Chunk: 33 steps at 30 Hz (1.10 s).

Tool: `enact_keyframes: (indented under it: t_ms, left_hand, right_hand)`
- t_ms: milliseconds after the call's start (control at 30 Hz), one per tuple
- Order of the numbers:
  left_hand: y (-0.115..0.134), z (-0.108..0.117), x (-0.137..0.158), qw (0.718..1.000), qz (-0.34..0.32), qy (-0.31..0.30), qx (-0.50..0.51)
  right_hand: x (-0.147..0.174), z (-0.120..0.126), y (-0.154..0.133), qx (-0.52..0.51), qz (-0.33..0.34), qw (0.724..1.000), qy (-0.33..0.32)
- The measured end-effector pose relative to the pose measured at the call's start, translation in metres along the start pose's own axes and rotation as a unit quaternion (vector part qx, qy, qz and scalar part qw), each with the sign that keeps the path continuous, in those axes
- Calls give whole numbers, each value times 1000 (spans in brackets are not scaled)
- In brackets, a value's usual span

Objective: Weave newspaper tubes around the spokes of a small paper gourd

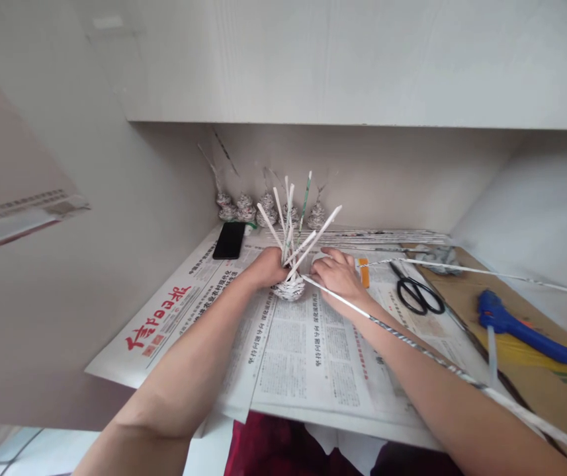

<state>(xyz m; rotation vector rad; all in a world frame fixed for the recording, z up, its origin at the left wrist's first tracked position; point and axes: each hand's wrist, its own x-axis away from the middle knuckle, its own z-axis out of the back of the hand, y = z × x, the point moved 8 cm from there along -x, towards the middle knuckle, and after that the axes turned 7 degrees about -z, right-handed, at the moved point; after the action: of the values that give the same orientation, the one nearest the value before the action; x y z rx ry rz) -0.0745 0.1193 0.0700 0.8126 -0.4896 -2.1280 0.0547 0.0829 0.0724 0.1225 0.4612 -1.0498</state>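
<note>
A small round piece woven from rolled newspaper [289,289] stands on newspaper, with several white paper spokes [305,248] and one greenish spoke fanning upward. My left hand [270,266] is closed around its left side, fingertips partly hidden behind the spokes. Just right of the piece, my right hand [335,272] has bent fingers at a long paper rod [462,268], which extends rightward from behind the hand; the grip itself is partly hidden. A second paper rod [412,344] runs from the weave across my right forearm to the lower right.
Several finished gourd-shaped woven pieces [245,208] line the back wall. A black phone [229,240] lies left. Loose paper rods [387,237] lie behind. Black-handled scissors [419,295], an orange-ended item [364,272] and a blue glue gun [526,330] on cardboard are right.
</note>
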Motion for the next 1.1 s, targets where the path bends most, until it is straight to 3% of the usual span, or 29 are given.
enact_keyframes:
  t_ms: [300,500,867,1100]
  left_hand:
    - [-4,1,0,1000,14,0,2]
    - [-9,8,0,1000,11,29,7]
    - [-1,5,0,1000,8,10,19]
    - [-3,6,0,999,15,15,43]
  right_hand:
    - [0,1,2,-11,-4,1000,-17]
    - [2,9,6,-27,-8,1000,9]
    - [1,2,7,-39,-4,999,21]
    - [5,3,2,-6,38,999,32]
